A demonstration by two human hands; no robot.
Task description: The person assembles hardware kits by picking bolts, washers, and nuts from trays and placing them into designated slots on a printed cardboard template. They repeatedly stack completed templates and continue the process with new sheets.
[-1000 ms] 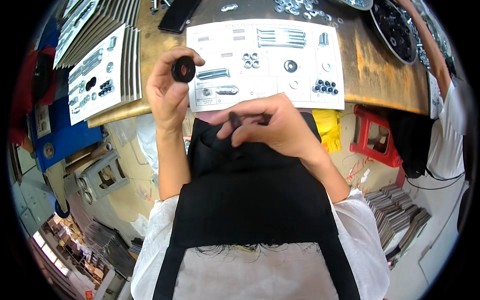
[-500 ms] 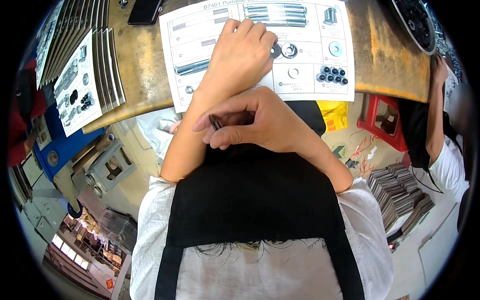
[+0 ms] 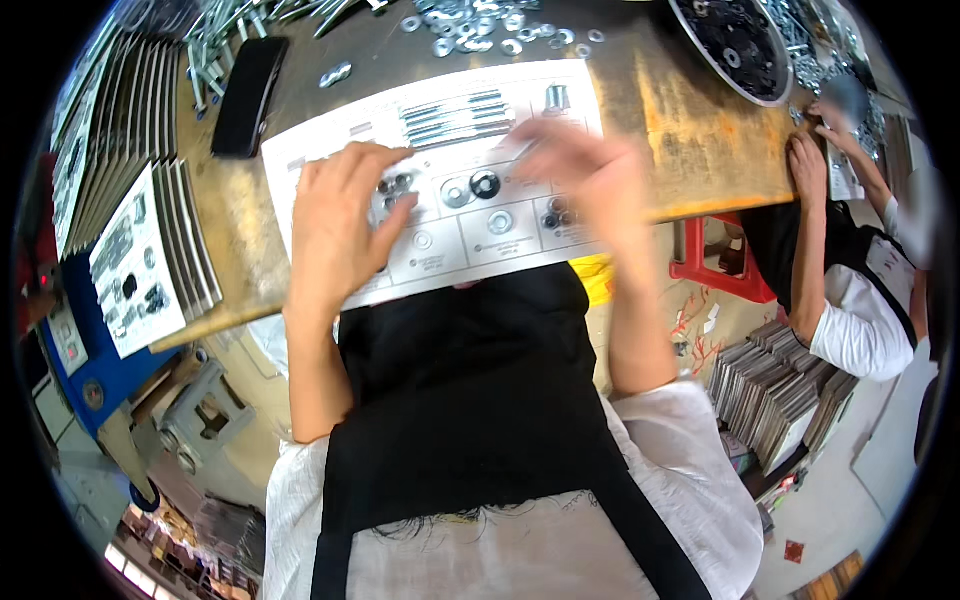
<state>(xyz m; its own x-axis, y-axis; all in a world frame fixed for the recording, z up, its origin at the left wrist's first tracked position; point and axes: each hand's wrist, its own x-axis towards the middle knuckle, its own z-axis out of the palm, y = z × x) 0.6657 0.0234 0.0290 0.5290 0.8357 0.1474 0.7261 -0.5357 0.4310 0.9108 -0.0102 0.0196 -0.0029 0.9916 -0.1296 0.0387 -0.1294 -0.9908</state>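
Note:
A white printed sheet [image 3: 450, 262] showing hardware pictures lies on the worn table in front of me. My left hand [image 3: 340, 215] rests at its left part, thumb and fingers apart. Between them is a cluster of small round metal parts [image 3: 396, 186]; I cannot tell whether these are loose or printed. My right hand [image 3: 590, 180] hovers over the sheet's right part, smeared by motion, so its grip and anything inside stay unclear. A dark washer [image 3: 485, 184] and a silver washer [image 3: 455, 192] show between the hands, on the sheet.
Loose washers [image 3: 465, 25] and long bolts [image 3: 210, 65] lie at the back. A phone [image 3: 250, 97] sits left, near stacked printed cards [image 3: 140, 250]. A round metal pan [image 3: 735, 45] holds black parts. At right, another person's hands [image 3: 808, 165] work near metal parts.
My hands have uncrossed: the left drew back left, the right swung up and right. The dark metal piece earlier in my right fingers is no longer visible. More of the table's back shows.

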